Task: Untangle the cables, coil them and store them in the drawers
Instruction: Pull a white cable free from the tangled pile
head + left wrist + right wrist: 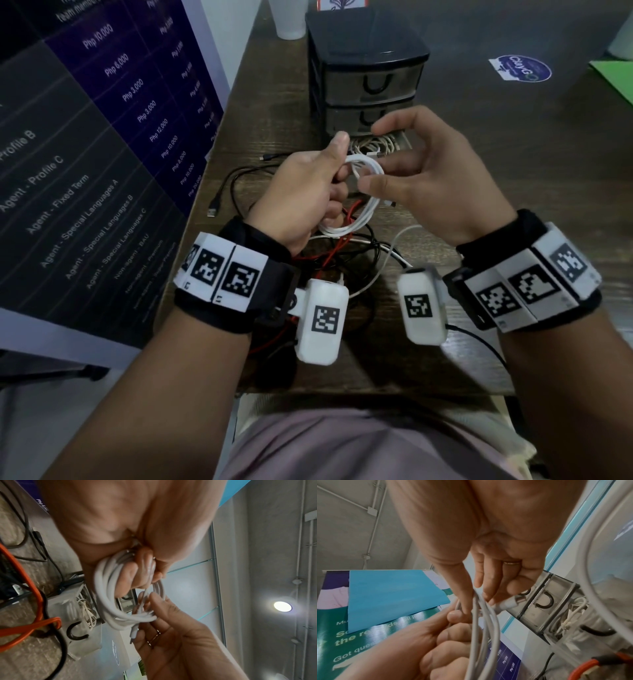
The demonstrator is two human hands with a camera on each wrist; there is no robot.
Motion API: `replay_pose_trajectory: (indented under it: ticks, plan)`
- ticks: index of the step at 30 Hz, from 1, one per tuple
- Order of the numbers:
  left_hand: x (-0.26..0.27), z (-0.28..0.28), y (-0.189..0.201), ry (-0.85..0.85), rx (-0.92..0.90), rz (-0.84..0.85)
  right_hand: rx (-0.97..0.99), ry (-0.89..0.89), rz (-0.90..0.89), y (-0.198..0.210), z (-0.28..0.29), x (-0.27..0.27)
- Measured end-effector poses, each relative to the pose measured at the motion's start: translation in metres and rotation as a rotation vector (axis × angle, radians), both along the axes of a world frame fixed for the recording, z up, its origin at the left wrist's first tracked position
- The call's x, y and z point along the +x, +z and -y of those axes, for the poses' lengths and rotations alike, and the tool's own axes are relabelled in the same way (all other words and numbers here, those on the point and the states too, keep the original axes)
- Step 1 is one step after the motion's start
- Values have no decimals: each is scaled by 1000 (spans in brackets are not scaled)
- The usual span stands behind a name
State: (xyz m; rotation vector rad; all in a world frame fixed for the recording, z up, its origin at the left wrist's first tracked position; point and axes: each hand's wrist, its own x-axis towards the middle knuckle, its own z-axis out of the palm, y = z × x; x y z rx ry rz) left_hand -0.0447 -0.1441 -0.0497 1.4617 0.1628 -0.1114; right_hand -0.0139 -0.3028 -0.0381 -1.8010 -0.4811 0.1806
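Observation:
My left hand (308, 195) grips a coiled white cable (368, 209), its fingers curled through the loops (106, 601). My right hand (421, 178) pinches a strand of that cable (489, 635) between thumb and fingers, close to its plug (510, 603). Both hands hover above a tangle of a red cable (329, 253), a black cable (239, 178) and white cables on the wooden table. Behind stands the black drawer unit (366, 58). Its lowest drawer is pulled out, with a white cable bundle (375, 145) inside; the two upper drawers are closed.
A printed banner (85, 154) leans along the table's left side. A white cup (287, 17) stands behind the drawers, left of them. A grey laptop lid with a sticker (520, 68) lies at the right. The table's front edge runs just above my lap.

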Motion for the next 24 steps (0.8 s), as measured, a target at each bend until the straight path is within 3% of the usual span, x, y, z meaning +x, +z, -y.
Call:
replay_pose_trajectory:
  ticks: [7, 13, 24]
  plan:
    - [0, 1, -5, -98, 65, 108, 51, -73, 8, -1, 2, 3]
    - [-1, 4, -7, -56, 108, 137, 0, -112, 33, -4, 0, 3]
    - [3, 0, -15, -42, 301, 214, 196, 8, -52, -13, 0, 7]
